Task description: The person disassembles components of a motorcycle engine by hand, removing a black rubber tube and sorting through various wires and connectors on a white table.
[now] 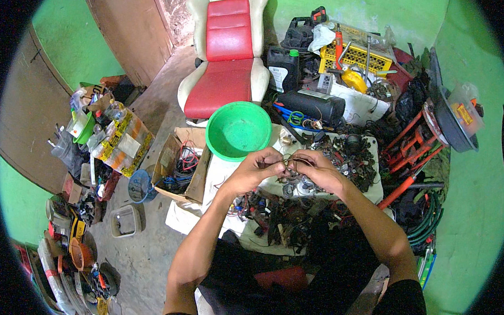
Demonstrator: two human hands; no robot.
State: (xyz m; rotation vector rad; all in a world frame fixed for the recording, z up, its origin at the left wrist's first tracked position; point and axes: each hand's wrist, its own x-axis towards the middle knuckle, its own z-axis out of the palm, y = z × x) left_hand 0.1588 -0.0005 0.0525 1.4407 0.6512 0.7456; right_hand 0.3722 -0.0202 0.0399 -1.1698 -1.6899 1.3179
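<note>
My left hand [260, 167] and my right hand [317, 167] meet over the cloth, fingers closed in a pinch. Between their fingertips is a thin, dark, wire-like piece [290, 159]; its exact kind is too small to make out. Beneath and beyond the hands spreads a pile of small dark and metallic parts [349, 165] on a white cloth [179, 215]. More parts and wires [282, 220] lie nearer to me. Just beyond my left hand stands a green basin [237, 130], and left of it a cardboard box [166, 160] holds red and blue wires.
A red and white seat [222, 81] stands at the back. Far right are a black jug [283, 70], a yellow crate [365, 56] and a red metal stand [415, 138]. A grey tray [125, 221] and a blue basket [141, 186] sit on the floor at left, beside clutter.
</note>
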